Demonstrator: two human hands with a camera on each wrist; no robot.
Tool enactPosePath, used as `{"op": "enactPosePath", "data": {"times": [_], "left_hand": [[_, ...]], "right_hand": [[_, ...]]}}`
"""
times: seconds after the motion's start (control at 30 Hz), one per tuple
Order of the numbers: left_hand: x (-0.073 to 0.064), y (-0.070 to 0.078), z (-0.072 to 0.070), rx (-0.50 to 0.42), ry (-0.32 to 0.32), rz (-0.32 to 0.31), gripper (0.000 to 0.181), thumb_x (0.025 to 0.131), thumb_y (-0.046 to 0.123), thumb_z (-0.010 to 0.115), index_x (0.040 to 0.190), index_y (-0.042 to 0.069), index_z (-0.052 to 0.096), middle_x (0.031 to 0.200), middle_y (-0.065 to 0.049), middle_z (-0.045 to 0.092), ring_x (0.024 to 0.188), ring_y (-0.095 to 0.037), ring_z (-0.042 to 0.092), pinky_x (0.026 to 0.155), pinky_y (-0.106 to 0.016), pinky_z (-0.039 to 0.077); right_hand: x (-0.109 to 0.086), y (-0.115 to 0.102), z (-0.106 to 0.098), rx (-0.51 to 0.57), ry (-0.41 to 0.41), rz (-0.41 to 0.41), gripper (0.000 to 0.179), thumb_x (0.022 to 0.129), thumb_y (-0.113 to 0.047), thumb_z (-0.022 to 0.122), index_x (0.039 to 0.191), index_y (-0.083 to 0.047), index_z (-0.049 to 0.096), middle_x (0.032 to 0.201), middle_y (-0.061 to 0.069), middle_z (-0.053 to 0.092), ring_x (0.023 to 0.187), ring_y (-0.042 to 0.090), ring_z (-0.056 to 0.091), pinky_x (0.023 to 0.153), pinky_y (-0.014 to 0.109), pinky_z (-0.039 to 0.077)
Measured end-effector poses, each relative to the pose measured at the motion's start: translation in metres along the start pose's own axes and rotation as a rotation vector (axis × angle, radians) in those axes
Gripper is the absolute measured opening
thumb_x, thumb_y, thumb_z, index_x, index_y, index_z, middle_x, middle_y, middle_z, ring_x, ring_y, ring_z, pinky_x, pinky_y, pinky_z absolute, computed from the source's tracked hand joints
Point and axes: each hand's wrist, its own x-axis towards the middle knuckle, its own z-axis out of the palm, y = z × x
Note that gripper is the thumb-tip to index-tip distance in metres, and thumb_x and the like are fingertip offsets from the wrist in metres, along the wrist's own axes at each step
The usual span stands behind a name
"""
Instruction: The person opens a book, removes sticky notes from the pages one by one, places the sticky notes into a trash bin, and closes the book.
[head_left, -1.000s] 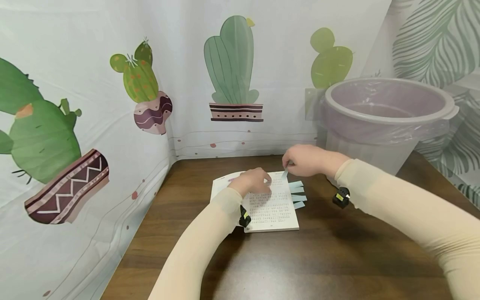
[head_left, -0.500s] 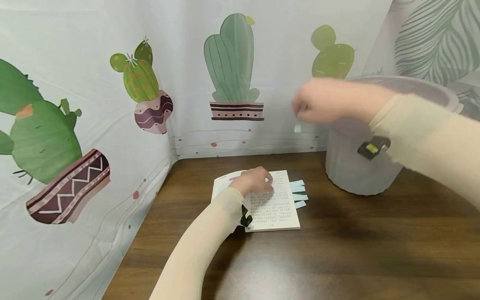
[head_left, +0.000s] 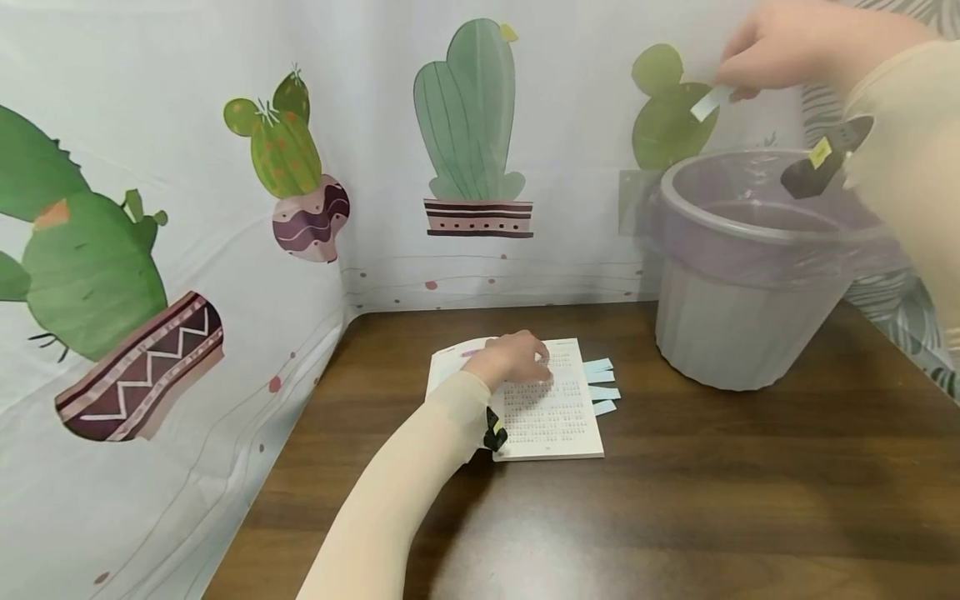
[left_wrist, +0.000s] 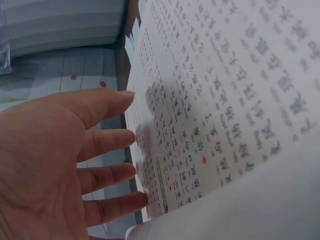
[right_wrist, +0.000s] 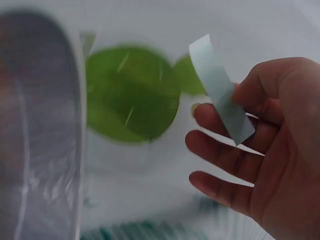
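Note:
An open book (head_left: 558, 417) with printed pages lies on the table. My left hand (head_left: 513, 357) rests on its page; in the left wrist view the fingertips touch the paper, fingers nearly straight. Up at the right, my right hand (head_left: 795, 46) pinches a pale blue paper strip (right_wrist: 217, 85) between thumb and index finger, the other fingers loosely bent. That hand is above the bin (head_left: 750, 300), near its far rim. Several similar blue strips (head_left: 602, 385) stick out from the book's right edge.
A clear plastic liner (head_left: 727, 258) is folded over the bin's rim. The bin stands at the back right of the brown wooden table (head_left: 675, 492). Behind it hangs a white curtain (head_left: 375, 100) printed with cacti.
My right hand has pulled the strip from the book's top right corner and carried it up and right, above the bin. The left hand has stayed on the page.

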Motion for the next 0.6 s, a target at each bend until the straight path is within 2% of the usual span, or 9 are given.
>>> {"op": "enactPosePath", "data": {"times": [0.07,0.13,0.23,0.3,0.37,0.5,0.6], "left_hand": [[0.0,0.0,0.001,0.003,-0.002,0.002,0.051,0.095,0.05,0.066,0.142,0.028,0.063,0.157,-0.001,0.05,0.147,-0.029,0.046,0.12,-0.062,0.032],[0.001,0.0,0.002,0.005,-0.005,0.004,0.052,0.095,0.05,0.065,0.142,0.028,0.063,0.157,-0.001,0.05,0.148,-0.03,0.046,0.12,-0.061,0.032],[0.001,0.001,0.002,0.009,-0.007,0.009,0.052,0.096,0.05,0.065,0.142,0.028,0.063,0.158,-0.002,0.049,0.147,-0.031,0.046,0.12,-0.061,0.032],[0.001,0.001,0.002,0.01,-0.006,0.01,0.052,0.096,0.05,0.065,0.142,0.028,0.063,0.158,-0.002,0.049,0.147,-0.031,0.046,0.12,-0.062,0.031],[0.001,0.002,0.002,0.012,-0.007,0.011,0.052,0.095,0.05,0.065,0.142,0.028,0.063,0.158,-0.002,0.048,0.147,-0.031,0.046,0.12,-0.062,0.031],[0.001,0.003,0.003,0.014,-0.013,0.009,0.052,0.095,0.051,0.065,0.142,0.028,0.062,0.159,-0.002,0.047,0.147,-0.031,0.046,0.121,-0.061,0.031],[0.001,0.004,0.005,0.015,-0.015,0.009,0.053,0.096,0.052,0.064,0.143,0.029,0.062,0.158,-0.001,0.048,0.147,-0.03,0.046,0.121,-0.061,0.031]], "right_hand": [[0.001,0.017,0.0,0.006,-0.044,0.028,0.043,0.097,-0.025,0.048,0.118,0.003,0.072,0.104,0.019,0.078,0.094,0.027,0.06,0.072,0.04,0.046],[0.001,0.03,0.003,0.016,-0.096,0.051,0.046,0.098,-0.026,0.046,0.122,0.006,0.069,0.107,0.022,0.077,0.096,0.032,0.064,0.072,0.041,0.05],[-0.001,0.045,0.011,0.047,-0.16,0.082,0.052,0.099,-0.027,0.042,0.132,0.01,0.06,0.116,0.028,0.074,0.106,0.05,0.064,0.079,0.053,0.055],[-0.002,0.054,0.019,0.073,-0.203,0.105,0.057,0.102,-0.03,0.04,0.138,0.012,0.052,0.124,0.032,0.069,0.119,0.06,0.056,0.084,0.064,0.052],[-0.002,0.063,0.027,0.097,-0.224,0.119,0.058,0.102,-0.031,0.039,0.139,0.013,0.051,0.124,0.034,0.068,0.118,0.06,0.056,0.084,0.064,0.053],[0.001,0.083,0.044,0.166,-0.236,0.149,0.055,0.103,-0.033,0.043,0.129,0.012,0.06,0.12,0.035,0.068,0.11,0.055,0.061,0.074,0.054,0.057],[-0.001,0.091,0.053,0.164,-0.258,0.15,0.055,0.103,-0.035,0.042,0.128,0.012,0.061,0.119,0.034,0.069,0.105,0.053,0.064,0.071,0.05,0.058]]}}
